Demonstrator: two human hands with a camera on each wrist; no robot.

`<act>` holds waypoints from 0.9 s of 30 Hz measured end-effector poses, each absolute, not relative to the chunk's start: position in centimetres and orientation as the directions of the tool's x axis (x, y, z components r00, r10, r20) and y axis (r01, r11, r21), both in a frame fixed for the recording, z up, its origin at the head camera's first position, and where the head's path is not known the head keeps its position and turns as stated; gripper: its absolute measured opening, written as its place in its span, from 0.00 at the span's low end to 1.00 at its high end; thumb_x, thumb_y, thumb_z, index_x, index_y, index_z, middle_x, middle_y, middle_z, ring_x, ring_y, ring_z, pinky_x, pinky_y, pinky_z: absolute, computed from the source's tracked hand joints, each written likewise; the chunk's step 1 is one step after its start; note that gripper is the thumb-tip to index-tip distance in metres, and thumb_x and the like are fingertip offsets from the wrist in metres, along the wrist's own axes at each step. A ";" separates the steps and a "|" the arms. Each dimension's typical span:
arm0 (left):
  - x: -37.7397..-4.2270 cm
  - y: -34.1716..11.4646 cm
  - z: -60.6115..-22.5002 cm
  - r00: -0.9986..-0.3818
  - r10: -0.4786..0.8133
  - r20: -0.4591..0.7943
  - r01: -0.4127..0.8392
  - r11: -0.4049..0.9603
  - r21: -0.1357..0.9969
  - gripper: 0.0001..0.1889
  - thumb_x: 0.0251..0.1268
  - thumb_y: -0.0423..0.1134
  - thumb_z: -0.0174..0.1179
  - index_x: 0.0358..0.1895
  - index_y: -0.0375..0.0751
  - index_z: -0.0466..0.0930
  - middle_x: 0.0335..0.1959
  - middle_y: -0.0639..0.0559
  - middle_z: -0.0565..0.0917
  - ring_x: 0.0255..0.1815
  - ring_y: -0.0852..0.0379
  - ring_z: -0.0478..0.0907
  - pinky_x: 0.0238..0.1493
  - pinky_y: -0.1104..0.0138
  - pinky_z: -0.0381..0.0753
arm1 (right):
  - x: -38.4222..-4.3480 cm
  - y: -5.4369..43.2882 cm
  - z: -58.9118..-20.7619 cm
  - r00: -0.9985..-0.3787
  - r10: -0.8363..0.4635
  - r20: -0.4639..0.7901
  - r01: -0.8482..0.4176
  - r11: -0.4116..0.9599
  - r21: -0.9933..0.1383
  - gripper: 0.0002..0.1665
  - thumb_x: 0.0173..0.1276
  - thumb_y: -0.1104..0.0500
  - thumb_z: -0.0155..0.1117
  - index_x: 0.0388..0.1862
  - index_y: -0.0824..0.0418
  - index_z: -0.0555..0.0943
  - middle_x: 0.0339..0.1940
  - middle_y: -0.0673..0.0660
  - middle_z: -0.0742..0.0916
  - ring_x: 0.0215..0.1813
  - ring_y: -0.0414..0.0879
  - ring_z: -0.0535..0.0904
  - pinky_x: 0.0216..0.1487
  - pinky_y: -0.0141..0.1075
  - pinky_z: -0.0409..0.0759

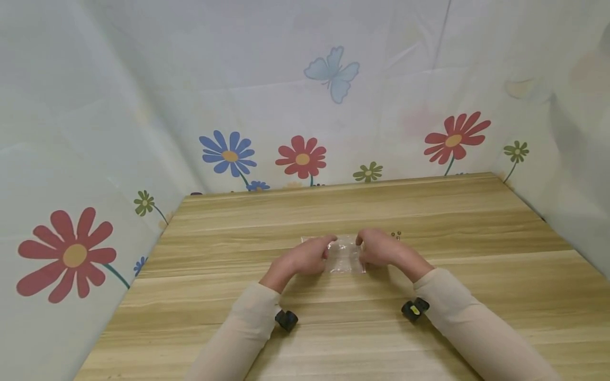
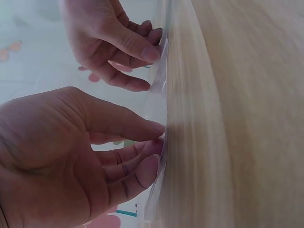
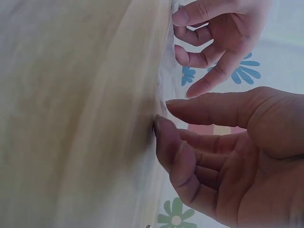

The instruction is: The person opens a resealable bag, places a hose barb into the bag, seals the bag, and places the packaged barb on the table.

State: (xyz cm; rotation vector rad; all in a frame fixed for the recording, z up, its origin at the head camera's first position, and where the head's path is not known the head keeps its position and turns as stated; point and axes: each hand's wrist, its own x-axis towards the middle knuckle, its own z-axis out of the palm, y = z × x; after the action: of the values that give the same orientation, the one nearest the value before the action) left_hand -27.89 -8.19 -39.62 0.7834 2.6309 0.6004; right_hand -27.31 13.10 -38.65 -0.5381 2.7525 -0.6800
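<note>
A clear plastic bag (image 1: 344, 256) lies flat on the wooden table, between the two hands. At its left side the left hand (image 1: 312, 255) pinches the film; in the left wrist view the thumb and curled fingers of this left hand (image 2: 71, 156) meet at the bag's edge. The right hand (image 1: 378, 247) has the right edge of the bag between thumb and forefinger, as the right wrist view shows of the right hand (image 3: 237, 147). Whatever the bag may contain cannot be made out. Just beyond the right hand lie several small, shiny round beads (image 1: 398, 233).
The wooden table (image 1: 229, 227) runs back to a pale curtain (image 1: 267, 79) printed with flowers and a butterfly. Dark wrist cameras sit on both sleeves, the left camera (image 1: 286, 320) and the right camera (image 1: 414, 309) close above the tabletop.
</note>
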 end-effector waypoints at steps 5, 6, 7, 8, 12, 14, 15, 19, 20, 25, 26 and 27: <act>-27.9 -8.2 -39.7 -0.790 0.582 -0.193 0.430 0.749 0.504 0.37 0.59 0.22 0.58 0.74 0.37 0.62 0.39 0.46 0.78 0.34 0.55 0.72 0.37 0.65 0.72 | -27.3 13.0 -38.6 -0.898 -0.412 -0.156 -0.284 0.812 -0.510 0.26 0.51 0.72 0.63 0.52 0.75 0.78 0.43 0.64 0.84 0.36 0.50 0.78 0.40 0.40 0.78; -28.0 -8.3 -39.7 -0.789 0.583 -0.192 0.430 0.748 0.506 0.37 0.58 0.22 0.58 0.74 0.36 0.61 0.39 0.46 0.78 0.34 0.56 0.72 0.37 0.65 0.72 | -27.3 13.0 -38.6 -0.897 -0.414 -0.155 -0.283 0.808 -0.517 0.26 0.51 0.73 0.62 0.52 0.75 0.77 0.42 0.63 0.84 0.35 0.50 0.77 0.38 0.39 0.78; -28.0 -8.3 -39.7 -0.790 0.582 -0.191 0.427 0.748 0.509 0.38 0.57 0.21 0.58 0.75 0.36 0.60 0.39 0.46 0.78 0.34 0.56 0.71 0.38 0.65 0.71 | -27.3 13.0 -38.5 -0.897 -0.415 -0.150 -0.284 0.803 -0.524 0.26 0.51 0.73 0.60 0.52 0.74 0.77 0.41 0.63 0.84 0.34 0.49 0.77 0.37 0.39 0.77; -28.0 -8.3 -39.8 -0.792 0.580 -0.189 0.424 0.746 0.513 0.39 0.57 0.21 0.58 0.75 0.35 0.59 0.40 0.46 0.78 0.34 0.56 0.72 0.37 0.65 0.71 | -27.2 13.0 -38.4 -0.897 -0.417 -0.145 -0.286 0.799 -0.529 0.26 0.51 0.73 0.58 0.53 0.74 0.77 0.40 0.62 0.84 0.33 0.49 0.76 0.35 0.38 0.76; -28.2 -8.4 -40.0 -0.802 0.570 -0.179 0.402 0.736 0.544 0.42 0.55 0.21 0.58 0.76 0.34 0.54 0.40 0.48 0.79 0.31 0.57 0.72 0.34 0.66 0.72 | -27.1 13.1 -37.9 -0.899 -0.427 -0.102 -0.308 0.779 -0.546 0.23 0.56 0.72 0.57 0.53 0.73 0.77 0.31 0.57 0.82 0.29 0.46 0.74 0.31 0.36 0.73; -28.3 -8.5 -40.1 -0.807 0.565 -0.170 0.394 0.730 0.559 0.42 0.56 0.22 0.59 0.76 0.34 0.54 0.40 0.49 0.79 0.31 0.57 0.72 0.32 0.66 0.72 | -27.0 13.0 -37.5 -0.898 -0.434 -0.071 -0.327 0.768 -0.551 0.21 0.58 0.71 0.58 0.53 0.72 0.77 0.27 0.55 0.81 0.27 0.45 0.74 0.30 0.36 0.73; -28.3 -8.5 -40.2 -0.808 0.565 -0.169 0.390 0.727 0.565 0.42 0.57 0.22 0.59 0.76 0.34 0.53 0.39 0.50 0.79 0.31 0.57 0.73 0.32 0.67 0.72 | -27.0 13.0 -37.4 -0.897 -0.438 -0.057 -0.335 0.760 -0.557 0.20 0.59 0.71 0.59 0.53 0.72 0.76 0.27 0.54 0.81 0.27 0.44 0.74 0.31 0.36 0.73; -28.3 -8.4 -40.3 -0.810 0.562 -0.168 0.366 0.707 0.605 0.38 0.60 0.23 0.56 0.75 0.32 0.54 0.39 0.51 0.80 0.31 0.57 0.75 0.34 0.67 0.73 | -26.6 12.7 -36.8 -0.890 -0.456 -0.010 -0.368 0.730 -0.576 0.18 0.63 0.71 0.60 0.53 0.73 0.76 0.26 0.54 0.80 0.27 0.43 0.73 0.31 0.36 0.73; -28.2 -8.4 -40.3 -0.811 0.559 -0.175 0.344 0.697 0.630 0.36 0.62 0.23 0.55 0.74 0.32 0.55 0.38 0.51 0.81 0.31 0.57 0.75 0.33 0.66 0.74 | -26.4 12.7 -36.7 -0.888 -0.460 -0.004 -0.372 0.724 -0.581 0.18 0.64 0.71 0.60 0.53 0.73 0.76 0.26 0.54 0.79 0.26 0.44 0.73 0.30 0.36 0.73; -28.3 -8.6 -40.7 -0.817 0.531 -0.225 0.187 0.613 0.767 0.25 0.70 0.25 0.50 0.68 0.32 0.56 0.38 0.45 0.81 0.27 0.54 0.77 0.28 0.65 0.76 | -25.7 12.2 -36.1 -0.883 -0.467 0.042 -0.397 0.696 -0.599 0.16 0.65 0.70 0.61 0.53 0.71 0.76 0.28 0.55 0.79 0.28 0.45 0.73 0.30 0.36 0.73; -28.3 -8.6 -40.8 -0.817 0.527 -0.232 0.159 0.594 0.788 0.24 0.71 0.25 0.49 0.68 0.33 0.56 0.37 0.44 0.81 0.27 0.54 0.77 0.28 0.65 0.77 | -25.6 12.1 -36.0 -0.881 -0.470 0.054 -0.404 0.687 -0.603 0.16 0.65 0.70 0.61 0.53 0.71 0.76 0.29 0.55 0.79 0.28 0.45 0.73 0.30 0.36 0.73; -28.4 -8.7 -40.9 -0.816 0.526 -0.239 0.137 0.578 0.804 0.24 0.72 0.24 0.48 0.67 0.33 0.56 0.37 0.43 0.81 0.27 0.54 0.76 0.27 0.65 0.77 | -25.5 12.1 -35.9 -0.878 -0.473 0.069 -0.413 0.679 -0.607 0.16 0.65 0.71 0.61 0.52 0.70 0.76 0.29 0.55 0.79 0.28 0.45 0.73 0.30 0.36 0.73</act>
State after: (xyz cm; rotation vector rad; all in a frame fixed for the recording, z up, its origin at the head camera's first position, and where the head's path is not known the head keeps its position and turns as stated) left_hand -28.37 -8.71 -40.89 0.5306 2.3537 1.1437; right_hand -25.52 12.08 -35.94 -0.7392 2.7912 -0.9744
